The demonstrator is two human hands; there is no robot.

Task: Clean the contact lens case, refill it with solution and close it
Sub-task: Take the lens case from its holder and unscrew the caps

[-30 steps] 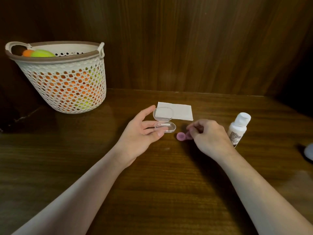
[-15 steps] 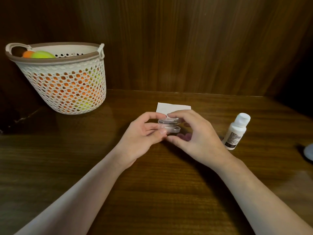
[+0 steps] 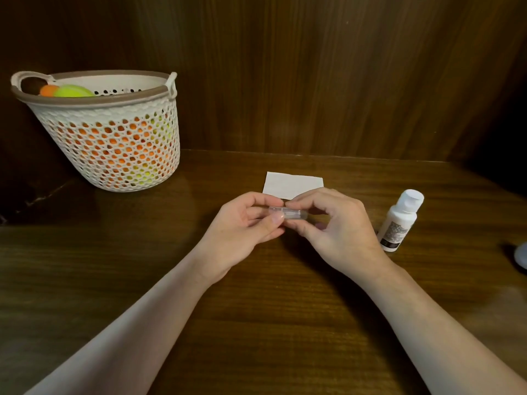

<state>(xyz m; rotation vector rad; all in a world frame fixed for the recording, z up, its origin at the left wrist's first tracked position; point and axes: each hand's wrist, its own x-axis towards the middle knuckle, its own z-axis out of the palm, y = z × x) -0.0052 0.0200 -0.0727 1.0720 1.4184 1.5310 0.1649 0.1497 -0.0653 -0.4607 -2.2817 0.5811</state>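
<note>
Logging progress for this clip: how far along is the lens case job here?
Late stage, by the look of it. The clear case looks folded shut, pinched between the left hand and right hand. The solution bottle stands capped on the table, the white tissue lies flat behind. Whether cleaning and refilling happened cannot be told. Left: set the case down.

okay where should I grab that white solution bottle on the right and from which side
Grip the small white plastic solution bottle around its labelled body, below the narrower cap. Come from its left with the right hand, which is closest. The bottle stands upright with open wooden table around it, so a side grasp looks easiest.
</note>
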